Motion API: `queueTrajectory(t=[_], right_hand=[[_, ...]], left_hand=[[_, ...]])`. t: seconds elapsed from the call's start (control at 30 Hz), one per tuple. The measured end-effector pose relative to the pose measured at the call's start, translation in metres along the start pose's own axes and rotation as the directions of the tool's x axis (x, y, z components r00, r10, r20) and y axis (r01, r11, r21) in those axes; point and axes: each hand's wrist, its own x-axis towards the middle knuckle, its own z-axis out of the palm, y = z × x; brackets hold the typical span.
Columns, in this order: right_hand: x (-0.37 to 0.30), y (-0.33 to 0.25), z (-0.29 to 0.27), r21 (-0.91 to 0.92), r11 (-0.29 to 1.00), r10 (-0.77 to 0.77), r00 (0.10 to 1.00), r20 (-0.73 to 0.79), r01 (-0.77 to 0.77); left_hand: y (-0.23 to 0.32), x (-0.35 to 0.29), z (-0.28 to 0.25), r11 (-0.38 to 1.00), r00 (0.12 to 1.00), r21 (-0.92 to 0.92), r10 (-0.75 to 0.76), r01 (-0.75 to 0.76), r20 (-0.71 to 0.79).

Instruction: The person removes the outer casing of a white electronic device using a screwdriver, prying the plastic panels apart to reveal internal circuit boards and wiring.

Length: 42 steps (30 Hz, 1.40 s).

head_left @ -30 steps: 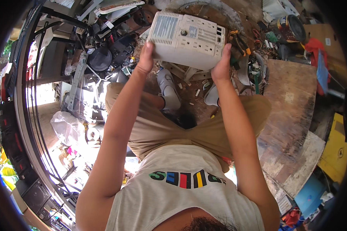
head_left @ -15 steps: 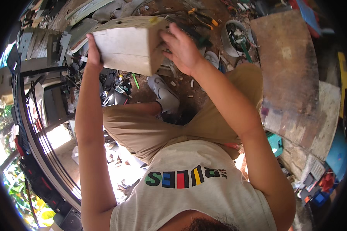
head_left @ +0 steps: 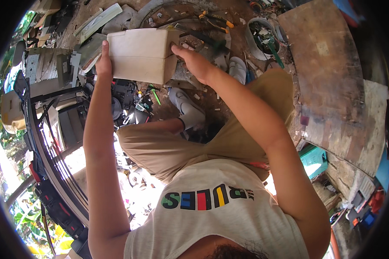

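A boxy off-white plastic casing [head_left: 138,56] is held up in front of me between both hands, above the cluttered ground. My left hand [head_left: 104,62] grips its left side, thumb pointing up along the edge and the other fingers hidden behind. At the right side, my right hand [head_left: 193,62] has its thumb against the casing's face near the upper corner, while its remaining fingers are out of sight beneath or behind. The casing's underside and far side cannot be seen.
Beyond the casing lie yellow-handled pliers [head_left: 216,19]. An oval pale tub [head_left: 263,39] of scrap stands right of them, beside a large worn wooden board [head_left: 322,60]. A green screwdriver-like tool [head_left: 156,96] lies near my foot. A metal frame [head_left: 52,159] runs along the left.
The casing has tilted, so its top face no longer shows and its front faces me more squarely. My right hand has gone from spread fingers beside it to gripping its side.
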Motion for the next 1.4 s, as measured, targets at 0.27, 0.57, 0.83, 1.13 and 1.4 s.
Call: queueTrajectory(t=[0.27, 0.57, 0.83, 1.13, 1.4], right_hand=[[0.028, 0.028, -0.056, -0.834, 0.502, -0.508, 0.858, -0.070, 0.229], [0.011, 0.034, -0.089, -0.921, -0.187, -0.370, 0.893, -0.256, -0.341], [-0.014, 0.019, -0.133, -0.535, 0.712, 0.202, 0.863, -0.463, -0.454], [-0.062, -0.004, -0.077, -0.300, 0.943, 0.018, 0.924, -0.382, -0.142], [-0.110, -0.060, -0.031, -0.480, 0.834, -0.392, 0.905, -0.169, 0.272]], left_hand=[[0.004, -0.104, 0.064, 0.929, 0.828, 0.369, 0.187, 0.026, -0.529], [0.004, -0.137, 0.094, 0.918, 0.889, -0.370, -0.047, -0.141, -0.455], [-0.028, -0.109, 0.026, 0.775, 0.948, -0.558, -0.168, 0.296, 0.270], [0.009, -0.097, 0.059, 0.659, 0.999, -0.752, -0.028, 0.005, -0.018], [0.062, -0.152, 0.047, 0.532, 0.541, 0.291, 0.839, -0.795, -0.057]])
